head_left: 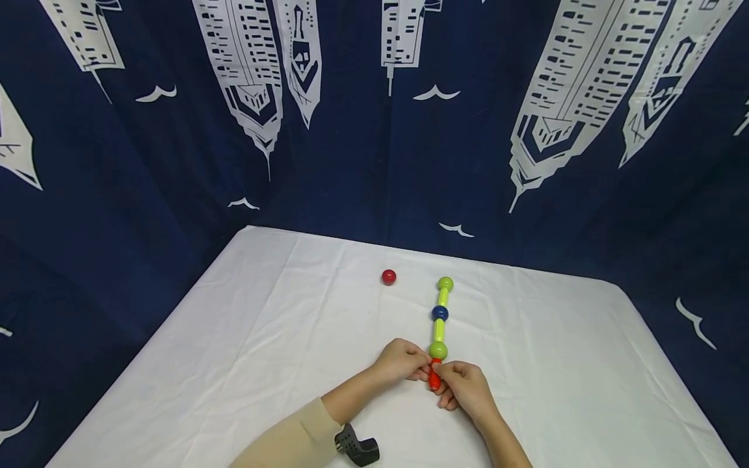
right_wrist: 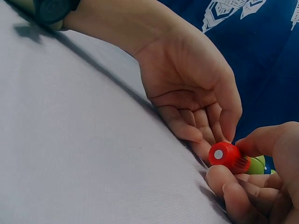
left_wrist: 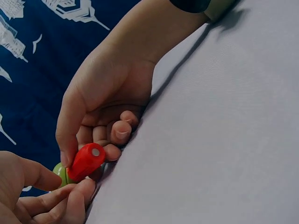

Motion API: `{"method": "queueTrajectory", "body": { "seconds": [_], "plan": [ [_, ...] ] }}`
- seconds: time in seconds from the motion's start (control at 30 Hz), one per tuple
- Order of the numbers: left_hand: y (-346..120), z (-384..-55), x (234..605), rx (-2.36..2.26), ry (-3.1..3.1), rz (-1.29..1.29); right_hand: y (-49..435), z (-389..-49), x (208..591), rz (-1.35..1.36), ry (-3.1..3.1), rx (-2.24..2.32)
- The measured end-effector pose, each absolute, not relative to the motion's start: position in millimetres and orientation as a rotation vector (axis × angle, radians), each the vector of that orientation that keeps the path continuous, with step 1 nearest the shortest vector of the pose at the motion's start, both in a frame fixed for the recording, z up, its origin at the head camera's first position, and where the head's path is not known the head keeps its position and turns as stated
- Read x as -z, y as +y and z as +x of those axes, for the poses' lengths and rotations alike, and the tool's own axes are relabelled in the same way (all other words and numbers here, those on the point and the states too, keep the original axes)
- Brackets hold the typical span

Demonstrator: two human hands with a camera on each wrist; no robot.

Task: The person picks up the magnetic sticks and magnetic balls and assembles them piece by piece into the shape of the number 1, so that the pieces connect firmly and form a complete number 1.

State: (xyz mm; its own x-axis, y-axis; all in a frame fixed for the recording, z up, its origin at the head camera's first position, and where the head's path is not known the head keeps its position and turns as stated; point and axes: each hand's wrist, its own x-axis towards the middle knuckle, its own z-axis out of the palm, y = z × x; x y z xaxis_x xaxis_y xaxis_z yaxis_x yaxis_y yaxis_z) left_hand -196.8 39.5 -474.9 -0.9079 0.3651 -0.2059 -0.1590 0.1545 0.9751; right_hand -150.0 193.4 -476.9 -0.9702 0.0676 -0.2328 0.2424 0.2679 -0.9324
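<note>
A line of toy magnetic pieces lies on the white cloth: a green ball (head_left: 445,283), a yellow-green rod (head_left: 443,298), a blue ball (head_left: 440,313), a second yellow-green rod (head_left: 439,330) and a nearer green ball (head_left: 437,351). Against that nearer ball sits a red magnetic rod (head_left: 434,381), whose free end shows a silver disc in both wrist views. My right hand (head_left: 469,388) pinches the red rod between thumb and fingers. From the other side my left hand (head_left: 399,361) also pinches it, close to the green ball; the exact contact is partly hidden.
One loose red ball (head_left: 389,277) lies on the white-covered table (head_left: 281,312), left of the line's far end. A dark blue curtain (head_left: 363,182) with a white city print hangs behind. A black wrist device (head_left: 358,446) shows below my left sleeve (head_left: 298,435).
</note>
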Motion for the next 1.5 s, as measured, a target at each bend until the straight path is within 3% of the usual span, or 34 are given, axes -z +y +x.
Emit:
{"method": "queueTrajectory", "body": {
  "seconds": [0.23,0.53,0.93,1.5],
  "plan": [
    [29.3,-215.9,466.3,-1.821,2.129,0.183,190.5,-149.6,477.2,0.359,2.403,1.784],
    [7.0,-263.5,449.5,-1.879,2.348,0.141,189.5,-151.4,478.8,0.398,2.396,1.805],
    [-1.8,-320.8,455.3,-1.883,2.702,0.016,189.9,-152.5,478.3,0.431,2.384,1.834],
    [2.4,-347.4,475.3,-1.643,2.92,0.207,189.3,-152.5,479.4,0.434,2.399,1.807]
  ]
}}
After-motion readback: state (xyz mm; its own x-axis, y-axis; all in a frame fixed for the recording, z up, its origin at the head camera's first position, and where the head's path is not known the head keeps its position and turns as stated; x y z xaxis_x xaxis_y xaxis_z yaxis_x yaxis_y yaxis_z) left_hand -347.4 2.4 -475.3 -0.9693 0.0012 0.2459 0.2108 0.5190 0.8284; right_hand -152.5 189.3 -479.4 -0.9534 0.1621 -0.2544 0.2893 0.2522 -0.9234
